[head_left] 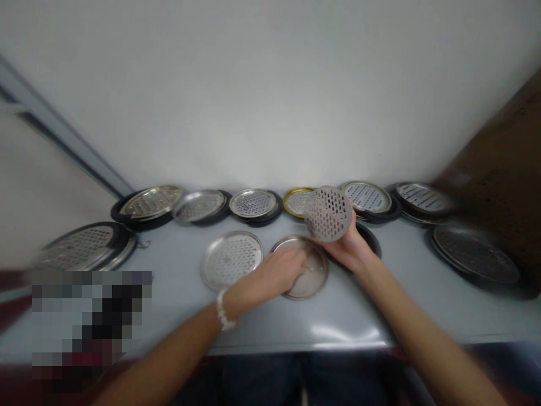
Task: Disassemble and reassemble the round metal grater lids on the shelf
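My right hand (pixel 347 248) is closed on a round perforated metal disc (pixel 328 214), like a grater plate, tilted up above the table with its slotted face towards me. My left hand (pixel 284 272) reaches over a shallow round metal dish (pixel 310 282), its fingers curled down at the dish's surface; whether they pinch anything is hidden. A white bracelet (pixel 225 311) is on the left wrist. Left of that hand lies another round metal plate (pixel 231 259) with rows of holes. Behind my right hand, a dark round piece (pixel 372 241) is partly covered.
Along the wall stand several stacks of perforated round plates with black rings, among them a gold-rimmed one (pixel 291 204). More stacks lie at the left (pixel 84 248) and right (pixel 477 254). A brown board (pixel 502 152) bounds the right side. A pixelated patch covers the lower left.
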A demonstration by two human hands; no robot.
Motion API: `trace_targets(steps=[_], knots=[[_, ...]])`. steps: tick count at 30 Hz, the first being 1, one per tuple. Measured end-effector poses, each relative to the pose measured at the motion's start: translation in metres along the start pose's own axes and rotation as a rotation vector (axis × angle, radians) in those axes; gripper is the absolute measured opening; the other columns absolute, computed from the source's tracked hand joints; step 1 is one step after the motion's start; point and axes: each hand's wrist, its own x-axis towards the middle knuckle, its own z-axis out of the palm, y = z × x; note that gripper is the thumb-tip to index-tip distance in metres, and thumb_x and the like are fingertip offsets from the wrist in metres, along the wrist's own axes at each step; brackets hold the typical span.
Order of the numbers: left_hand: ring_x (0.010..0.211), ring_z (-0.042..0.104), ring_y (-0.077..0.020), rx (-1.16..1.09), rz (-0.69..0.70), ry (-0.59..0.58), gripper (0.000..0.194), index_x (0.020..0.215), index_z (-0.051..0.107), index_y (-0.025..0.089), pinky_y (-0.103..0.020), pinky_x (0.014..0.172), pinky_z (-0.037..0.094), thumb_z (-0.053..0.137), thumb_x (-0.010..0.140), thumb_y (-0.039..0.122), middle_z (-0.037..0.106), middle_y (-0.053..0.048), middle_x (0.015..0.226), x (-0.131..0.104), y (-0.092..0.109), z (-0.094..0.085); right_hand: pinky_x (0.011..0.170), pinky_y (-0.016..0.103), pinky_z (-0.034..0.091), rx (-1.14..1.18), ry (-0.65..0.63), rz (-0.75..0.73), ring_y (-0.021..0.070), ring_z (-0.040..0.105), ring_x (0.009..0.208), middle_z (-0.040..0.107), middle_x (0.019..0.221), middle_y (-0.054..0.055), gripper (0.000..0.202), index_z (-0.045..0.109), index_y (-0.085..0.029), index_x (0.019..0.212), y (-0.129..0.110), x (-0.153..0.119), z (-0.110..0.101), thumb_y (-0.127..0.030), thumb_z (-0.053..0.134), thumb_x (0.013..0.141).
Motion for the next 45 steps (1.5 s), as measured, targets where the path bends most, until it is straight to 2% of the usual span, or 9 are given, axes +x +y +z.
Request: trace_targets(steps=[3, 6, 10, 14, 19, 24, 30, 35, 45], knots=[[0.085, 0.061, -0.021, -0.041, -0.003, 0.015, 0.008, 0.091, 0.059, 0.019, -0.033, 0.078, 0.047, 0.057, 0.096, 0.026, 0.066, -0.005, 0.093, 0.0, -0.001, -0.003, 0.089, 0.043, 0.053, -0.02, -0.005, -0.007, 0.0288, 0.06, 0.116, 0.072, 0.117, 0.004, 0.075, 0.067, -0.032, 0.11, 0.001, 0.0, -0.002, -0.091, 0.037, 0.077], [0.082, 0.06, -0.0189, -0.221, -0.06, 0.082, 0.01, 0.091, 0.057, 0.02, -0.032, 0.077, 0.047, 0.053, 0.097, 0.027, 0.065, -0.003, 0.089, 0.0, -0.004, -0.009, 0.087, 0.042, 0.053, 0.001, 0.011, -0.015, 0.0281, 0.061, 0.113, 0.071, 0.116, 0.004, 0.071, 0.067, -0.032, 0.108, 0.002, 0.001, -0.005, -0.089, 0.038, 0.079], [0.064, 0.057, -0.0139, -0.774, -0.242, 0.096, 0.02, 0.097, 0.053, 0.02, -0.027, 0.064, 0.046, 0.046, 0.1, 0.038, 0.06, 0.002, 0.07, 0.0, -0.01, -0.02, 0.082, 0.039, 0.054, 0.016, 0.046, -0.042, 0.0255, 0.062, 0.108, 0.07, 0.115, 0.002, 0.066, 0.067, -0.033, 0.107, 0.003, 0.003, -0.01, -0.086, 0.038, 0.082], [0.065, 0.055, -0.0092, -1.327, -0.37, 0.157, 0.021, 0.087, 0.053, 0.017, -0.022, 0.064, 0.045, 0.06, 0.093, 0.037, 0.056, 0.003, 0.073, 0.003, -0.015, -0.03, 0.081, 0.036, 0.054, 0.06, 0.06, -0.052, 0.0235, 0.062, 0.105, 0.07, 0.115, 0.001, 0.062, 0.068, -0.033, 0.106, 0.003, 0.003, -0.011, -0.085, 0.042, 0.082], [0.063, 0.055, -0.0077, -1.7, -0.6, 0.196, 0.018, 0.08, 0.055, 0.016, -0.021, 0.062, 0.048, 0.06, 0.094, 0.024, 0.058, -0.001, 0.076, 0.008, -0.021, -0.034, 0.083, 0.033, 0.055, 0.186, 0.08, -0.002, 0.0217, 0.064, 0.102, 0.072, 0.112, 0.001, 0.058, 0.071, -0.031, 0.104, 0.002, 0.003, -0.01, -0.08, 0.049, 0.083], [0.065, 0.057, -0.0091, -1.816, -0.658, 0.222, 0.017, 0.079, 0.059, 0.014, -0.021, 0.065, 0.05, 0.055, 0.095, 0.019, 0.061, -0.004, 0.076, 0.012, -0.027, -0.033, 0.081, 0.031, 0.056, 0.239, 0.096, 0.022, 0.0205, 0.065, 0.099, 0.073, 0.108, 0.002, 0.058, 0.071, -0.029, 0.103, 0.0, 0.003, -0.009, -0.078, 0.048, 0.086], [0.064, 0.053, -0.009, -1.713, -0.545, 0.404, 0.01, 0.072, 0.059, 0.013, -0.02, 0.06, 0.044, 0.068, 0.076, 0.016, 0.06, -0.002, 0.071, 0.016, -0.037, -0.026, 0.08, 0.028, 0.057, 0.339, 0.091, 0.047, 0.0178, 0.066, 0.095, 0.074, 0.102, 0.001, 0.054, 0.07, -0.027, 0.104, -0.002, 0.002, -0.006, -0.074, 0.05, 0.088], [0.063, 0.05, -0.0083, -1.631, -0.493, 0.489, 0.015, 0.069, 0.057, 0.015, -0.02, 0.06, 0.04, 0.072, 0.072, 0.017, 0.056, 0.002, 0.067, 0.013, -0.037, -0.033, 0.08, 0.027, 0.057, 0.344, 0.081, 0.043, 0.0167, 0.067, 0.094, 0.074, 0.104, 0.0, 0.054, 0.071, -0.027, 0.102, -0.002, 0.001, -0.007, -0.074, 0.048, 0.089], [0.068, 0.057, -0.0086, -1.392, -0.517, 0.599, 0.056, 0.116, 0.057, 0.017, -0.021, 0.068, 0.042, 0.081, 0.066, 0.019, 0.061, 0.005, 0.074, 0.006, -0.035, -0.044, 0.072, 0.027, 0.056, 0.27, 0.055, 0.016, 0.0189, 0.067, 0.094, 0.074, 0.105, 0.003, 0.062, 0.07, -0.026, 0.107, 0.001, 0.003, -0.01, -0.079, 0.046, 0.086]])
